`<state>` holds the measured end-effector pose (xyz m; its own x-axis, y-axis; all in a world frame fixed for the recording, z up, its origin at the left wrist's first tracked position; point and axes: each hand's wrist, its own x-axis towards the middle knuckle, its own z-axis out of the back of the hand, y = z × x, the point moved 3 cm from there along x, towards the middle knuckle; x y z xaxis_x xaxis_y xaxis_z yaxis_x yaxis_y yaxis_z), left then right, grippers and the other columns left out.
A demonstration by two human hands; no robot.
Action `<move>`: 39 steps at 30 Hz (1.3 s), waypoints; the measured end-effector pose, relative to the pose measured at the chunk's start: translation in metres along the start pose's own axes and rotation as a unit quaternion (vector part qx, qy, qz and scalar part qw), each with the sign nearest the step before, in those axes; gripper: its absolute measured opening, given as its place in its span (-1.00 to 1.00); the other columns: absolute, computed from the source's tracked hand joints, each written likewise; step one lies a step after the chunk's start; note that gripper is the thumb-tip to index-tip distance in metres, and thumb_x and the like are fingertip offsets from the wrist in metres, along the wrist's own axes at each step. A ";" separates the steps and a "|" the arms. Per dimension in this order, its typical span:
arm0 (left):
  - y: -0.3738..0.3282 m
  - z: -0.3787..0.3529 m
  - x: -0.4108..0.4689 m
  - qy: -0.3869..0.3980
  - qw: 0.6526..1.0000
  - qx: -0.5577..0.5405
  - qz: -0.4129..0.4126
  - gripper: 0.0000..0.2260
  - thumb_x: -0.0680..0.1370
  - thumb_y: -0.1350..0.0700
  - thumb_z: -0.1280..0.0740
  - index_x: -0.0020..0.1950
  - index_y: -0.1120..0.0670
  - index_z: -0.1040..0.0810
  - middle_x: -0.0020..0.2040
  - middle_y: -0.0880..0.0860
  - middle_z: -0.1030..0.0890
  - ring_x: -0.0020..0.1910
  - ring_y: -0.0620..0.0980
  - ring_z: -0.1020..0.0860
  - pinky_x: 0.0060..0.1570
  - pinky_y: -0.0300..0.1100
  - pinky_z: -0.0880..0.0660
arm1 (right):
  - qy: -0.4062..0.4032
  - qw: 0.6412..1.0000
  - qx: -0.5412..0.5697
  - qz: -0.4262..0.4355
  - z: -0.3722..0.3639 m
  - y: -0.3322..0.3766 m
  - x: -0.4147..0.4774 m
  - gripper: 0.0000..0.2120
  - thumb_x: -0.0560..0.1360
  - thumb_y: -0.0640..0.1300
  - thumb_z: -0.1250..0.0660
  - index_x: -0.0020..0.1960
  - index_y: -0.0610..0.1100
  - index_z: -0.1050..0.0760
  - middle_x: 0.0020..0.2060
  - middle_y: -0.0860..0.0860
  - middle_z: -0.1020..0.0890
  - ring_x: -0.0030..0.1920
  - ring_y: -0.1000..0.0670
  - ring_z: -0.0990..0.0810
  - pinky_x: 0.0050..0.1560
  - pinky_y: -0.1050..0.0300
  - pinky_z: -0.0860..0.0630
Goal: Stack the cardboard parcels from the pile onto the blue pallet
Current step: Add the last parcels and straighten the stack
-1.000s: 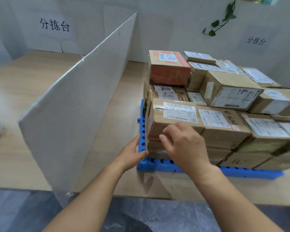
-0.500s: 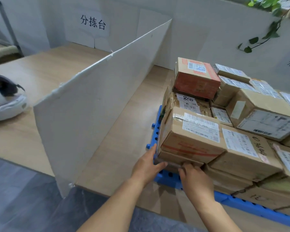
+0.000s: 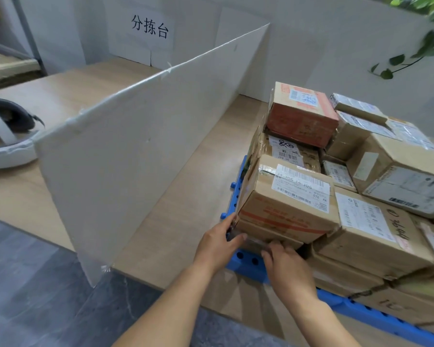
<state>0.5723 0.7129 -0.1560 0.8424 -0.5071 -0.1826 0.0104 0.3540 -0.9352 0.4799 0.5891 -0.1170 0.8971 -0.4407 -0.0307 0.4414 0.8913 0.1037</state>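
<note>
Several cardboard parcels are stacked in layers on the blue pallet (image 3: 246, 265) at the right of the wooden table. A labelled brown parcel (image 3: 286, 204) sits at the stack's near-left corner, on top of a flat low parcel (image 3: 263, 232). My left hand (image 3: 217, 244) presses on the left end of that low parcel, thumb on its front face. My right hand (image 3: 287, 267) touches its front lower edge with curled fingers. A red-sided parcel (image 3: 302, 116) lies on top at the back left.
A tall white cardboard divider (image 3: 140, 136) stands upright across the table, left of the pallet. A white and black headset (image 3: 5, 136) lies beyond it at the far left. A sign hangs on the back wall, and a vine (image 3: 411, 51) at the upper right.
My right hand has dropped from the top corner parcel to the front of the low parcel beneath it. My left hand stays at the corner. The view has swung left.
</note>
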 end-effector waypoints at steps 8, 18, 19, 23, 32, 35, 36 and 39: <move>-0.006 0.012 0.002 0.011 1.000 0.011 0.004 -0.59 0.51 -0.09 -0.28 0.36 -0.26 -0.37 0.24 -0.22 -0.53 0.27 -0.16 -0.45 0.25 -0.01 -0.43 | -0.013 1.000 -0.009 0.021 0.002 0.009 0.002 -0.73 0.63 0.07 -0.03 0.21 0.00 -0.39 0.07 0.02 -0.55 0.04 -0.02 -0.56 -0.11 0.10 -0.46; -0.025 0.027 -0.009 -0.022 0.999 0.015 -0.041 -0.33 0.50 -0.09 -0.37 0.53 -0.13 -0.12 0.44 -0.13 -0.31 0.37 -0.13 -0.33 0.16 -0.29 -0.35 | -0.364 0.923 0.051 0.113 0.074 0.005 -0.034 -0.81 0.45 -0.01 -0.28 -0.21 -0.12 -0.54 -0.35 0.03 -0.53 -0.40 0.02 -0.49 -0.52 0.20 -0.41; -0.030 0.028 -0.009 -0.024 0.999 0.014 -0.046 -0.34 0.50 -0.06 -0.37 0.53 -0.11 -0.13 0.44 -0.12 -0.32 0.38 -0.12 -0.33 0.17 -0.28 -0.35 | -0.409 0.904 0.049 0.117 0.087 0.001 -0.036 -0.82 0.45 -0.03 -0.30 -0.14 -0.15 -0.55 -0.30 0.00 -0.53 -0.34 0.01 -0.49 -0.44 0.21 -0.42; -0.054 0.030 -0.013 -0.019 0.996 0.008 -0.092 -0.55 0.55 0.08 -0.33 0.41 -0.14 -0.35 0.22 -0.20 -0.51 0.27 -0.16 -0.44 0.24 -0.19 -0.39 | -0.433 0.898 0.019 0.072 0.116 -0.021 -0.028 -0.60 0.40 -0.04 -0.37 0.18 -0.18 -0.52 0.03 -0.14 -0.56 0.03 -0.09 -0.46 0.04 0.00 -0.44; -0.070 0.028 -0.017 -0.035 0.994 0.017 -0.101 -0.69 0.59 0.16 -0.25 0.27 -0.16 -0.48 -0.03 -0.29 -0.55 -0.03 -0.42 -0.48 -0.06 -0.54 -0.38 | -0.239 0.968 0.058 0.052 0.119 -0.035 -0.010 -0.69 0.56 -0.09 -0.27 0.29 -0.04 -0.51 0.26 0.02 -0.53 0.22 -0.06 -0.47 0.18 0.05 -0.42; -0.069 0.027 -0.019 -0.034 0.995 0.014 -0.095 -0.69 0.59 0.16 -0.25 0.27 -0.15 -0.49 0.01 -0.24 -0.57 0.05 -0.26 -0.51 0.09 -0.40 -0.41 | -0.235 0.969 0.057 0.052 0.119 -0.035 -0.010 -0.68 0.57 -0.08 -0.26 0.31 -0.03 -0.49 0.29 0.03 -0.50 0.26 -0.04 -0.44 0.20 0.07 -0.39; -0.069 0.027 -0.020 -0.033 0.995 0.013 -0.093 -0.69 0.59 0.16 -0.26 0.28 -0.16 -0.47 0.03 -0.22 -0.57 0.09 -0.22 -0.51 0.13 -0.33 -0.42 | -0.231 0.970 0.054 0.050 0.120 -0.035 -0.010 -0.67 0.57 -0.08 -0.25 0.32 -0.04 -0.48 0.30 0.03 -0.50 0.27 -0.04 -0.43 0.21 0.07 -0.39; -0.060 0.027 -0.017 -0.045 0.996 0.014 -0.076 -0.58 0.58 0.10 -0.30 0.43 -0.07 -0.35 0.28 -0.12 -0.49 0.28 -0.10 -0.44 0.25 -0.18 -0.38 | -0.264 0.962 0.034 0.062 0.125 -0.034 -0.015 -0.66 0.49 -0.13 -0.38 0.25 -0.12 -0.54 0.19 -0.07 -0.57 0.18 -0.12 -0.51 0.11 -0.02 -0.50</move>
<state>0.5716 0.7216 -0.0890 0.8750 -0.4841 -0.0097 0.1563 0.3014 -0.9406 0.4497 0.5523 0.0046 0.8004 -0.3403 0.4936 0.3136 0.9393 0.1393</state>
